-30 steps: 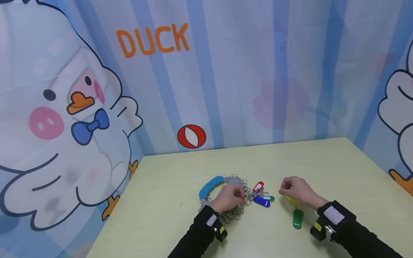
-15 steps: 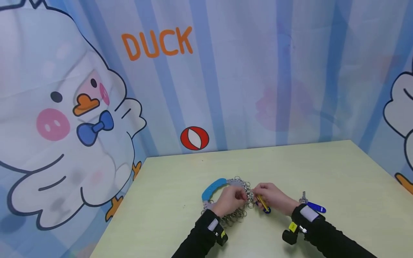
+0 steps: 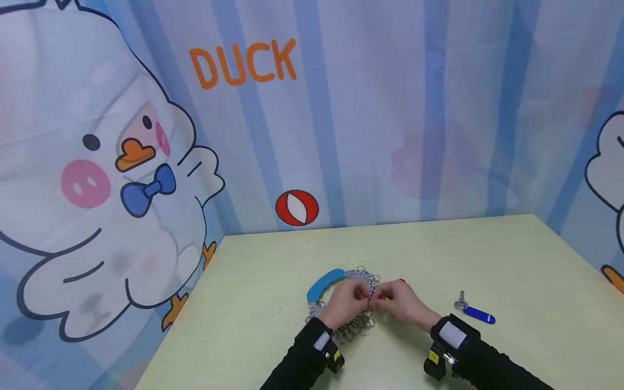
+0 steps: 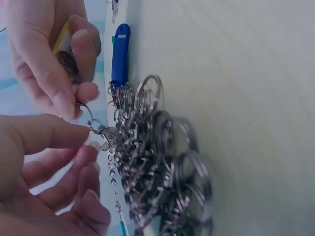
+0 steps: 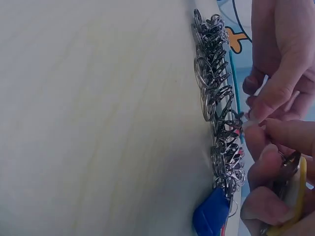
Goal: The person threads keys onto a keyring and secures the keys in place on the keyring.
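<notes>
A bunch of metal split rings and small clasps point(image 4: 142, 172) hangs around a flat loop with a blue band point(image 3: 325, 284). Over its right side, my left hand point(image 3: 345, 299) pinches a small metal clasp point(image 4: 109, 135) between thumb and forefinger. My right hand point(image 3: 401, 303) meets it there, its fingertips right at the thin ring point(image 4: 86, 112) on that clasp. Tucked in my right fingers is a key with a yellow tag point(image 5: 301, 191), partly hidden by them. A blue key tag point(image 4: 120, 54) shows beside the bunch in both wrist views.
Right of the hands, a loose key with a blue tag point(image 3: 480, 314) lies on the pale table point(image 3: 273, 346). A printed duck curtain point(image 3: 361, 108) stands behind the table's far edge.
My right hand has come left from the right side of the table to my left hand, bringing the yellow tag. The loose blue-tagged key now shows at right. My left hand stays at the bunch.
</notes>
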### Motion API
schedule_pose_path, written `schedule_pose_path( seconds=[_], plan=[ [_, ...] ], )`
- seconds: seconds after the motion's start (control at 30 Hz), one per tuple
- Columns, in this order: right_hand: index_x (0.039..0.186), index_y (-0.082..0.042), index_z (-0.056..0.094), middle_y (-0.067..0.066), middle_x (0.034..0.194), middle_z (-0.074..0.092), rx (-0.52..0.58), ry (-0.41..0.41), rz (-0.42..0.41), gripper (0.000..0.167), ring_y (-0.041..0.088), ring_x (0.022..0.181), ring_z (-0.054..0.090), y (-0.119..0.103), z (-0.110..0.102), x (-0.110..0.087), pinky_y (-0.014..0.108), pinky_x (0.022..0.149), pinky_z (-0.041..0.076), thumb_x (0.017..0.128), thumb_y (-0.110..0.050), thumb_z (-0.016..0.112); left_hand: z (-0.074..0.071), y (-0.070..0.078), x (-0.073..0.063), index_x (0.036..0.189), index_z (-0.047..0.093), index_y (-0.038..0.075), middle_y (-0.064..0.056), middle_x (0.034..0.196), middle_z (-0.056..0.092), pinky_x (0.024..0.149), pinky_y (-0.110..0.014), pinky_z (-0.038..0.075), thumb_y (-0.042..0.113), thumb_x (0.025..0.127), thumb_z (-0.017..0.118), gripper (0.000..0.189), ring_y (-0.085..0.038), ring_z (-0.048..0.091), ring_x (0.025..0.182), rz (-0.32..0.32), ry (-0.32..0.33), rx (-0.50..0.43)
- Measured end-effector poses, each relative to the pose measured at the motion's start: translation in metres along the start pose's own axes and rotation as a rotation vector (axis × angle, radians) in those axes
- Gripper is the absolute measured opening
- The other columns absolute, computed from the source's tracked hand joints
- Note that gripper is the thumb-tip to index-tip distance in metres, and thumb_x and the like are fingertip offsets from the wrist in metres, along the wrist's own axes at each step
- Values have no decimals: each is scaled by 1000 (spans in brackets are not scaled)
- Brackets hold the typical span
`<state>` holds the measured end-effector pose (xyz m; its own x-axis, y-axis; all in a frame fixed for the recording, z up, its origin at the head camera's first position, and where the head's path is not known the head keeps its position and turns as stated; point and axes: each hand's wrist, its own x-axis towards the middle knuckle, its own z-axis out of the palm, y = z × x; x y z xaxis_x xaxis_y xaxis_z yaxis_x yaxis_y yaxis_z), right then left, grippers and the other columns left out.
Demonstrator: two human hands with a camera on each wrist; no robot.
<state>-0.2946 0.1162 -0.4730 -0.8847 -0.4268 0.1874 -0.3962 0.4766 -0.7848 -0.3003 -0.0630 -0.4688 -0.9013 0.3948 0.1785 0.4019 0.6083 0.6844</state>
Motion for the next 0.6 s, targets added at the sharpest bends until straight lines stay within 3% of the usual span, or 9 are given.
schedule_pose_path(
  seconds=[0.13,0.37,0.5,0.6],
  plan=[
    [85,-7,71,3,79,68,52,-12,43,10,7,54,48,1,0,-2,22,47,39,89,-16,68,0,-4,0,86,70,3,-4,78,66,59,-16,44,1,84,68,4,-1,51,67,-36,2,10],
    [96,-1,72,13,89,73,183,-109,47,17,7,55,50,6,1,-3,21,49,42,91,-16,66,-1,-8,-3,86,72,9,0,81,66,61,-16,44,7,88,67,6,-1,51,70,-14,-12,-17],
    [95,1,70,14,91,72,164,-97,50,13,9,57,52,5,1,-3,21,50,43,91,-10,64,-3,-6,-4,86,72,8,-1,81,66,61,-16,44,6,88,66,6,-1,51,70,-16,-50,-29],
    [98,5,62,13,88,72,153,-67,109,14,13,61,56,1,2,-3,22,52,44,89,-5,62,-5,-6,-4,88,72,5,-2,79,65,60,-16,42,1,85,66,7,-1,50,68,0,-85,3]
  ],
)
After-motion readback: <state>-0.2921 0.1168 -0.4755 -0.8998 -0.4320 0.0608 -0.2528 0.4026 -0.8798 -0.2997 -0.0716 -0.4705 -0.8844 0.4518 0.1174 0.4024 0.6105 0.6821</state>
